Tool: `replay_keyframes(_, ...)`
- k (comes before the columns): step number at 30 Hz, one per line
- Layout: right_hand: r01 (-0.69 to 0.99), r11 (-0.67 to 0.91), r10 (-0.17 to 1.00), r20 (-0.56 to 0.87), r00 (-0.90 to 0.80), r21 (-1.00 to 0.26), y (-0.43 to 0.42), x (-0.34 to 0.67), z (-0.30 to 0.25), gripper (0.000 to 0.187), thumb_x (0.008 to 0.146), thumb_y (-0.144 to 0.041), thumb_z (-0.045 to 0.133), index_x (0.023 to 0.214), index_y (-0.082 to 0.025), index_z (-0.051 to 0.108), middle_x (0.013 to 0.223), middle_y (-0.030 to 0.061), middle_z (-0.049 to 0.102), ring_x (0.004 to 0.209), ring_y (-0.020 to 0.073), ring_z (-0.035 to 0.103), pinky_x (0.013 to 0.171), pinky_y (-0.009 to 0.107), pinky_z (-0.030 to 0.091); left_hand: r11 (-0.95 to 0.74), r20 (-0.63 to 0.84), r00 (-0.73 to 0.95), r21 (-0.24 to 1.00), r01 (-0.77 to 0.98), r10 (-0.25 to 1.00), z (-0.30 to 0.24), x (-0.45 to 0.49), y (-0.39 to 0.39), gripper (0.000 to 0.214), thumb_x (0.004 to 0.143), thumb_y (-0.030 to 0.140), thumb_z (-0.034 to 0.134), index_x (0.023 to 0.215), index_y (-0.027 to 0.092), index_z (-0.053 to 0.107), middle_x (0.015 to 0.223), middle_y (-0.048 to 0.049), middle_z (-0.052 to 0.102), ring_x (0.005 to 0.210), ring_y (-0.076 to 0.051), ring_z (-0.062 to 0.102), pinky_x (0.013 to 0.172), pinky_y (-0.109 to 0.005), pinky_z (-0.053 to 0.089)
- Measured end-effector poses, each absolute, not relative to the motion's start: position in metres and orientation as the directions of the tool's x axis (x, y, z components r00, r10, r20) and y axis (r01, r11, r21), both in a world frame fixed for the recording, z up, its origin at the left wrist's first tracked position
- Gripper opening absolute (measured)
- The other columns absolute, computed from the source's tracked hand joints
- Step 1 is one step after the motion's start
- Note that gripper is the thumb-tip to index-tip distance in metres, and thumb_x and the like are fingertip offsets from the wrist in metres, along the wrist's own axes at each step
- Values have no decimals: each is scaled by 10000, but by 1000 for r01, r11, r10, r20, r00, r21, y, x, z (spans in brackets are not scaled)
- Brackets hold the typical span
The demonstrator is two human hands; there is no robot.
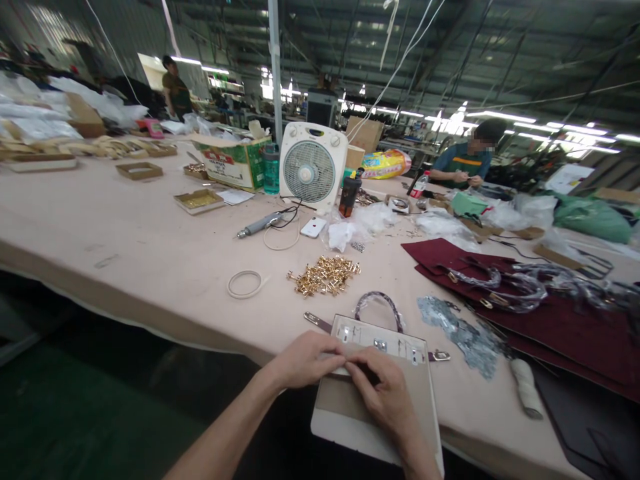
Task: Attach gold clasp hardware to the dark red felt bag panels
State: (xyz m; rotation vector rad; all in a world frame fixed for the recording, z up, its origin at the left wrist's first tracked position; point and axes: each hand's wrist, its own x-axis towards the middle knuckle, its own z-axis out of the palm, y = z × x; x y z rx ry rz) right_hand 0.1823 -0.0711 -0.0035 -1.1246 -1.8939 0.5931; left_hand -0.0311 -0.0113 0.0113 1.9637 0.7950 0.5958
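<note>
Spanning a factory hall under a dark roof (400,40) hung with strip lights, one long work table (125,230) with a pale pink covering runs away from the viewer. Far left, one standing co-worker (176,90); far right, one seated co-worker (467,160), both hands together at chest height.

Containers, left to right: a shallow cardboard tray (139,171); a tray of gold-coloured hardware (199,200); an open printed carton (233,163); crumpled clear plastic bags (357,223).

Loose items, left to right: a coil of white tape (245,284); an electric rotary tool (257,225) with black cord; a white box fan (309,167); a white smartphone (313,227); a heap of gold metal fittings (325,275); silver scraps (460,337); burgundy leather panels (560,327) under plastic-wrapped handles.

Cream bag panel (370,400): at the table's near edge, overhanging it, a dark handle (377,308) at its far end.

Left hand (305,360) and right hand (385,393): both curled, not released, fingertips meeting and pinching a dark strap (340,375) across the panel.
</note>
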Motion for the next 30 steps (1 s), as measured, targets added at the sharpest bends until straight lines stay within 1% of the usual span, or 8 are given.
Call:
replay_keyframes(4,467,492,870,433,-236,-734,-70,181,-4,130,1023,-231,604,1006,-249,732,974,66,734,937,242,691,832,362,553,-368,88,654,878,305,751,10,-29,-11,252,927,296,572,899,174,791,808,-6,729,783,-165,637,737,-213,462)
replay_keyframes(12,494,471,880,429,-203,-731,-70,178,-11,144,1033,-223,550,966,-247,675,944,55,703,903,233,674,808,347,544,-219,-19,571,912,346,820,12,-21,-9,238,828,277,596,802,157,799,706,17,692,724,-150,600,665,-199,432)
replay_keyframes(17,507,507,857,472,-209,-697,-70,181,-19,148,1023,-181,554,962,-262,662,964,45,709,929,235,666,832,358,529,-139,-61,530,934,329,846,8,-16,-8,240,809,292,591,738,143,765,675,15,665,690,-145,584,633,-206,422)
replay_keyframes(20,495,528,842,500,-202,-690,-71,183,-20,154,1007,-158,570,977,-269,673,971,44,717,941,236,667,847,364,529,-97,-90,529,944,316,844,7,-14,-7,235,806,296,589,744,140,754,684,10,673,683,-149,598,625,-208,433)
replay_keyframes(23,431,528,846,494,-200,-732,-75,184,-17,147,1006,-161,582,987,-268,680,965,42,716,933,227,671,845,353,536,-102,-88,522,940,324,848,6,-14,-7,223,804,291,591,769,146,757,702,9,682,695,-151,603,630,-208,438)
replay_keyframes(25,351,496,868,461,-185,-794,-81,187,-15,122,1010,-187,590,962,-261,675,941,42,704,904,221,674,816,339,542,-111,-83,503,933,343,861,6,-13,-6,223,812,296,590,785,155,760,719,7,698,719,-158,613,644,-211,441)
replay_keyframes(28,215,421,907,401,-130,-881,-90,202,-13,117,1025,-248,583,934,-252,656,897,43,679,857,221,672,766,329,550,-104,-103,480,917,384,871,9,-13,-6,236,829,317,585,801,164,763,721,2,722,733,-173,631,658,-224,441)
replay_keyframes(30,186,403,915,399,-61,-896,-93,221,-13,118,1030,-285,584,945,-251,660,897,49,676,875,230,670,791,340,555,-113,-111,482,904,413,869,12,-12,-7,234,830,317,585,791,169,761,715,2,725,738,-179,634,656,-228,432)
